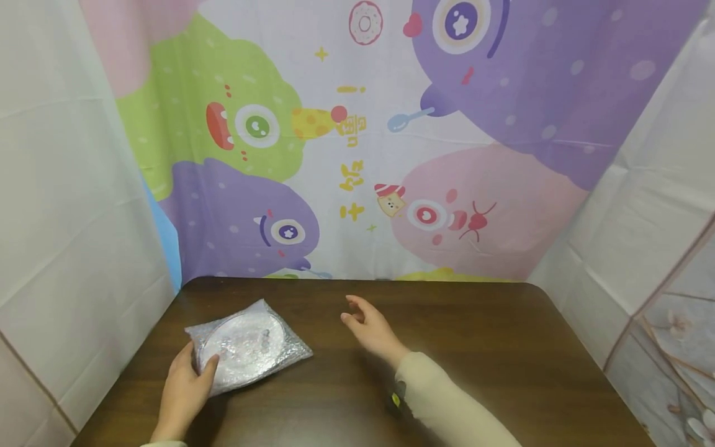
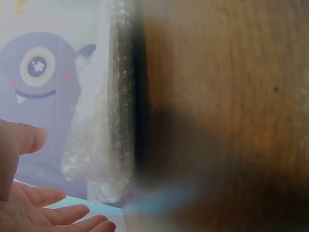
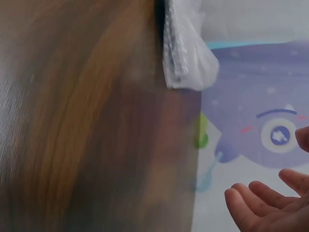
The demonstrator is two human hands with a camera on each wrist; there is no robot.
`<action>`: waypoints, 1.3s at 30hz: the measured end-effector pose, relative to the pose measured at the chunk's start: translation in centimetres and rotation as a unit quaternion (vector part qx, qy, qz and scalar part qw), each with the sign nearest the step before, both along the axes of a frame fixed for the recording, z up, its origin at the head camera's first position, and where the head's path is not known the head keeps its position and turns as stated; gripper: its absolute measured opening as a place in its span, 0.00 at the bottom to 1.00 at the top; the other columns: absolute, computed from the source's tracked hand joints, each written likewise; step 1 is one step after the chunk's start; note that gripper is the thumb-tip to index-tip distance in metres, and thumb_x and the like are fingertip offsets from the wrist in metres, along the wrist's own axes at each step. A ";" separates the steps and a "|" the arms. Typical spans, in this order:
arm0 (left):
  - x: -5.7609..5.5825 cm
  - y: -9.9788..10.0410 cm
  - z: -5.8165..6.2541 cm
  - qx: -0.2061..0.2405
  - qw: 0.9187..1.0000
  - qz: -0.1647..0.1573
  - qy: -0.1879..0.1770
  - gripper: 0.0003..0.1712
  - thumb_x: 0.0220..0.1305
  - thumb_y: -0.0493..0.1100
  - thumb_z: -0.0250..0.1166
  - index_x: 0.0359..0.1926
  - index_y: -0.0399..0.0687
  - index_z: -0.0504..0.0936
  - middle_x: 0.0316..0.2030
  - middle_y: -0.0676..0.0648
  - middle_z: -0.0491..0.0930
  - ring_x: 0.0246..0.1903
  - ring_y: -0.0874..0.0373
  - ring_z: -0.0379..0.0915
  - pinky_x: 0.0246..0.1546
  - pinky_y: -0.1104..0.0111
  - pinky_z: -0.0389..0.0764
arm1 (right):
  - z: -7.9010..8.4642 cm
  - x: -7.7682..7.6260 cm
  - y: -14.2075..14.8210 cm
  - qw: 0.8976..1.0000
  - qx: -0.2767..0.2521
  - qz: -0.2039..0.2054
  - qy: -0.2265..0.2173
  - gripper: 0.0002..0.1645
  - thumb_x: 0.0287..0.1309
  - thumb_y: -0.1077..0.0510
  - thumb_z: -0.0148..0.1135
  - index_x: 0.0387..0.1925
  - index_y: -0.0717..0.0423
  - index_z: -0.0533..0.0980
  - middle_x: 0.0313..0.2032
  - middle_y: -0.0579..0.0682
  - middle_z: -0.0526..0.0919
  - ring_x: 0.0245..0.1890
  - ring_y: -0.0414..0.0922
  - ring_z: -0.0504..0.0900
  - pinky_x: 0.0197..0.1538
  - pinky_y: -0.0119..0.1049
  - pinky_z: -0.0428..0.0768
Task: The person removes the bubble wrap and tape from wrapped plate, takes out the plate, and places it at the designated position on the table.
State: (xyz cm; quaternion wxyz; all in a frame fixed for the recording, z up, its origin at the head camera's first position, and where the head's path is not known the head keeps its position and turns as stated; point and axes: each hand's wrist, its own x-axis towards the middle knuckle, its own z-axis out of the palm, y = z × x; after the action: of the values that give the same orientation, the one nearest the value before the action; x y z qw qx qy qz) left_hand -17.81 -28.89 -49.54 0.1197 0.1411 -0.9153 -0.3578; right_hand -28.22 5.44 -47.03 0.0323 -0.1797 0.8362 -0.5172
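Note:
A flat, round, plate-like item wrapped in clear bubble wrap lies at the left of the brown table. My left hand is at the package's near left edge, its thumb overlapping the wrap in the head view. In the left wrist view, that hand has its thumb and fingers spread, apart from the bubble-wrapped package. My right hand hovers right of the package with loosely bent fingers and holds nothing. The right wrist view shows its fingers relaxed, away from the package.
The dark wooden table has rounded far corners. Behind it hangs a curtain with cartoon figures, and pale tile-patterned sheets flank both sides. A light sleeve covers my right forearm.

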 end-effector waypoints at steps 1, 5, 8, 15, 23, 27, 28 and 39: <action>0.0 -0.1 0.0 0.003 1.000 0.001 -0.006 0.43 0.69 0.48 0.56 0.70 0.21 0.51 0.68 0.19 0.53 0.68 0.26 0.48 0.69 0.39 0.52 | -0.1 0.0 -0.5 1.000 -0.004 0.003 -0.004 0.30 0.70 0.48 0.54 0.69 0.52 0.64 0.66 0.63 0.70 0.60 0.58 0.77 0.59 0.53 0.78; 0.0 -0.3 -0.2 0.012 1.000 0.003 -0.028 0.45 0.70 0.48 0.55 0.70 0.18 0.47 0.67 0.17 0.50 0.68 0.23 0.47 0.69 0.38 0.51 | -1.0 0.0 -2.5 1.000 -0.015 0.014 -0.017 0.30 0.70 0.49 0.54 0.69 0.55 0.64 0.65 0.65 0.70 0.59 0.58 0.78 0.59 0.53 0.78; -0.1 -0.3 -0.4 0.017 0.999 0.002 -0.042 0.45 0.70 0.48 0.54 0.70 0.17 0.45 0.66 0.15 0.50 0.67 0.22 0.47 0.69 0.38 0.51 | -2.1 0.2 -3.7 0.999 -0.015 0.018 -0.026 0.31 0.70 0.50 0.55 0.69 0.57 0.64 0.64 0.66 0.71 0.57 0.59 0.78 0.59 0.53 0.78; -0.2 -0.4 -0.8 0.027 0.998 -0.004 -0.060 0.44 0.71 0.48 0.52 0.69 0.16 0.45 0.66 0.15 0.51 0.66 0.22 0.50 0.69 0.38 0.53 | -4.0 0.5 -6.0 0.999 0.001 0.013 -0.041 0.32 0.68 0.51 0.57 0.68 0.60 0.65 0.63 0.67 0.72 0.55 0.59 0.79 0.57 0.52 0.79; -0.3 -0.5 -1.2 0.034 0.997 -0.006 -0.067 0.41 0.73 0.49 0.50 0.69 0.17 0.48 0.65 0.17 0.55 0.65 0.23 0.55 0.67 0.39 0.57 | -5.1 0.8 -8.0 0.998 -0.022 0.006 -0.058 0.31 0.65 0.57 0.59 0.66 0.64 0.67 0.59 0.68 0.75 0.53 0.59 0.81 0.54 0.48 0.82; -0.2 -0.4 -1.3 0.039 0.997 -0.007 -0.064 0.38 0.73 0.49 0.49 0.69 0.22 0.53 0.66 0.19 0.56 0.66 0.24 0.54 0.68 0.39 0.57 | -5.5 0.8 -8.7 0.999 -0.021 0.000 -0.048 0.29 0.63 0.60 0.60 0.63 0.66 0.69 0.55 0.67 0.79 0.50 0.57 0.83 0.52 0.46 0.82; -0.2 -0.4 -1.4 0.040 0.997 -0.007 -0.064 0.37 0.73 0.48 0.49 0.69 0.23 0.54 0.66 0.20 0.56 0.66 0.25 0.54 0.68 0.39 0.57 | -5.5 0.8 -8.8 0.999 -0.020 0.000 -0.046 0.28 0.63 0.61 0.59 0.63 0.67 0.70 0.54 0.67 0.80 0.50 0.57 0.83 0.52 0.46 0.82; -0.2 -0.4 -1.5 0.046 0.996 -0.012 -0.072 0.36 0.74 0.48 0.48 0.69 0.22 0.55 0.66 0.21 0.56 0.67 0.25 0.53 0.68 0.39 0.56 | -5.6 1.2 -9.4 1.000 0.024 0.013 -0.003 0.19 0.56 0.69 0.58 0.50 0.70 0.79 0.45 0.61 0.86 0.49 0.53 0.83 0.53 0.43 0.81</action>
State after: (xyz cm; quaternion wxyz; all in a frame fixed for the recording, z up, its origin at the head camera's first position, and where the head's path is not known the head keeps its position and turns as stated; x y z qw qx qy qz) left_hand -18.02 -29.26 -51.09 0.0425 0.1612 -0.9056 -0.3901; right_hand -27.02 -3.94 -52.67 0.0458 -0.1882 0.8456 -0.4974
